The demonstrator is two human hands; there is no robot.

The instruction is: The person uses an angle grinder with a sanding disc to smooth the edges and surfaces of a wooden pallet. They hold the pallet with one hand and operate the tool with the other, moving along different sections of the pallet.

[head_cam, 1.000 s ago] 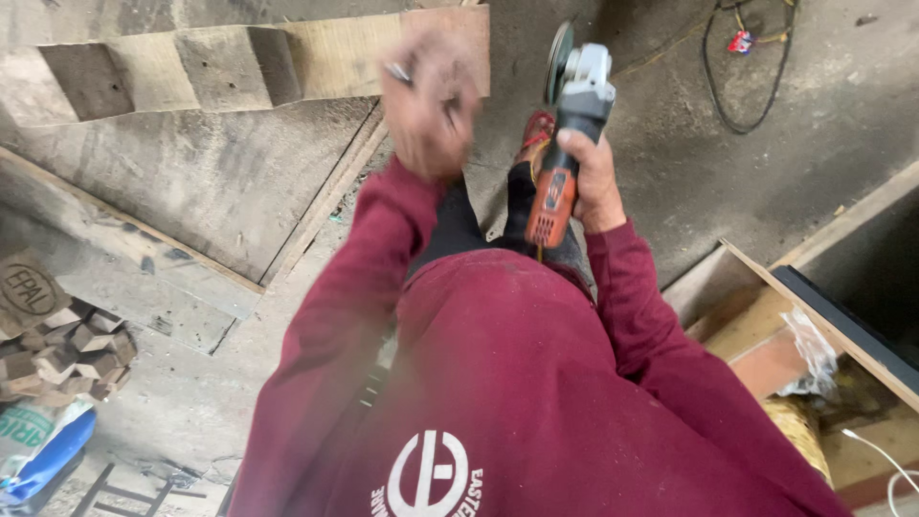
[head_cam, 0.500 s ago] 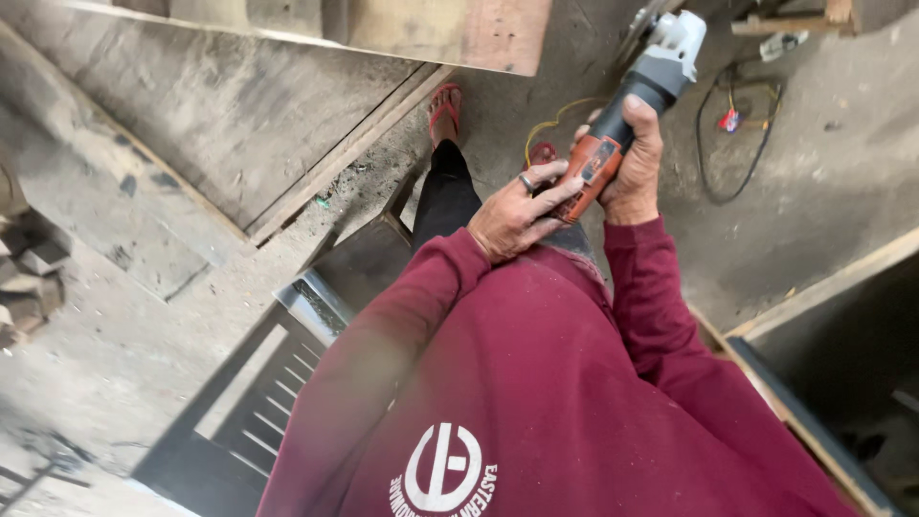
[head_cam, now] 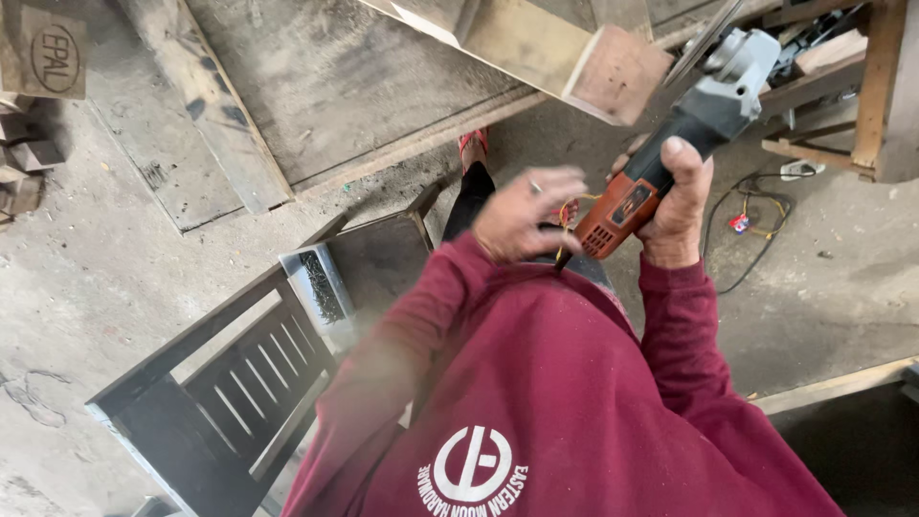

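While the angle grinder (head_cam: pixel 670 153) is being held up in front of the chest, its grey head pointing up-right near a wooden beam end (head_cam: pixel 617 72), the right hand (head_cam: pixel 680 206) is clamping fingers around its body. Left hand (head_cam: pixel 522 215) is hovering beside the orange rear, fingers spread, blurred. Dark slatted metal frame (head_cam: pixel 230 383) is lying on the concrete floor (head_cam: pixel 86 278) below.

Orange-and-grey angle grinder (head_cam: pixel 670 153), maroon sweatshirt (head_cam: pixel 565 402) with white logo, black slatted frame (head_cam: pixel 220 383).
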